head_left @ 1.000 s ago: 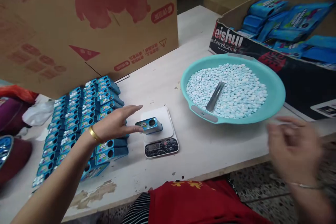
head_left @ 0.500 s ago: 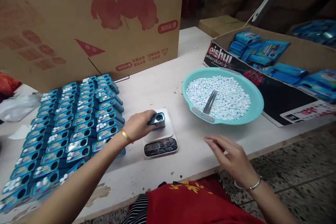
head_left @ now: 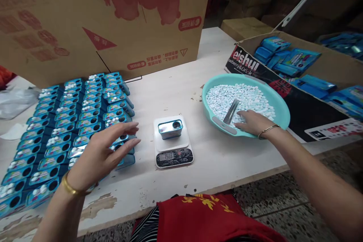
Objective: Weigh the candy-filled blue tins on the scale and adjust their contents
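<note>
A small blue tin [head_left: 170,128] with a round hole in its top lies on a white kitchen scale [head_left: 173,144] in the middle of the table. My left hand [head_left: 102,154] hovers open over the near right corner of several rows of blue tins [head_left: 68,124], just left of the scale. My right hand [head_left: 252,121] rests palm down in a teal bowl [head_left: 279,106] of pale blue tablets [head_left: 244,98], beside metal tweezers [head_left: 231,110]. Whether its fingers hold any tablets is hidden.
A big brown carton [head_left: 93,19] stands along the back of the table. An open cardboard box [head_left: 306,68] with blue packets sits at the right. The white tabletop [head_left: 176,87] has chipped paint at its near edge. A plastic bag [head_left: 14,102] lies far left.
My left hand let go of the tin on the scale and drew back left over the rows. My right hand moved from the table's front edge into the bowl of tablets.
</note>
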`<state>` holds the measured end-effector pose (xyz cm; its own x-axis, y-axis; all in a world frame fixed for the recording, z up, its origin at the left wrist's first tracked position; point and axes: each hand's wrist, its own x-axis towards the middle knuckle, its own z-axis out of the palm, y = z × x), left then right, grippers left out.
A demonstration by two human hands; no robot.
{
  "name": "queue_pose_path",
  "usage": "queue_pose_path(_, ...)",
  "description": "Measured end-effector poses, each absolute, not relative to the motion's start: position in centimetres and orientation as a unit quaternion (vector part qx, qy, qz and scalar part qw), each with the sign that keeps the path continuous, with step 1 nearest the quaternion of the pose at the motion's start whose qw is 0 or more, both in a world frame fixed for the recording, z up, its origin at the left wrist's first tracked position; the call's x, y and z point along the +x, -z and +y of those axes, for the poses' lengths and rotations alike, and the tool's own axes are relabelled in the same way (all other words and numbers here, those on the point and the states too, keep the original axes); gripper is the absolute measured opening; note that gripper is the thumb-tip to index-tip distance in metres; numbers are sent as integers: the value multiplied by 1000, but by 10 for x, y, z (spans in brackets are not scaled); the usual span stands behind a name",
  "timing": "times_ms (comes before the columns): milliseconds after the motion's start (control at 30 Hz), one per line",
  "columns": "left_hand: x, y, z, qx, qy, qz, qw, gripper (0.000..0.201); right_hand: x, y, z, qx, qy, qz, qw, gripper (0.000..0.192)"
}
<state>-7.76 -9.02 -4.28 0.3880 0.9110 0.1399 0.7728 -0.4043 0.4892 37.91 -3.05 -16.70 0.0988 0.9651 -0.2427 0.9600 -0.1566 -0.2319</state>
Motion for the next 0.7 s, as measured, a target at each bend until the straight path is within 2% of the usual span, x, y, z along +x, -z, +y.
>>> queue_pose_path(67,-85,47,-102,807,-202,524,183,36,379,171,-32,-733,-197,-645,83,28)
queue_pose_path(167,-89,57,-115,803,-208,522,196,34,387,168,-31,-748,-197,-616,147,12)
queue_pose_path(233,-87,62,-122,801,-214,520,206,33,393,162,-30,-770,-236,-548,224,9)
queue_pose_path(333,-82,70,-130,793,-223,518,228,32,399,152,-29,-767,-331,-431,341,15)
queue_pose_path(533,-74,93,-141,768,-216,522,301,32,399,146,-32,-699,-480,-317,425,5)
queue_pose_path(700,-67,110,-143,760,-201,523,329,30,381,136,-34,-659,-506,-304,466,12)
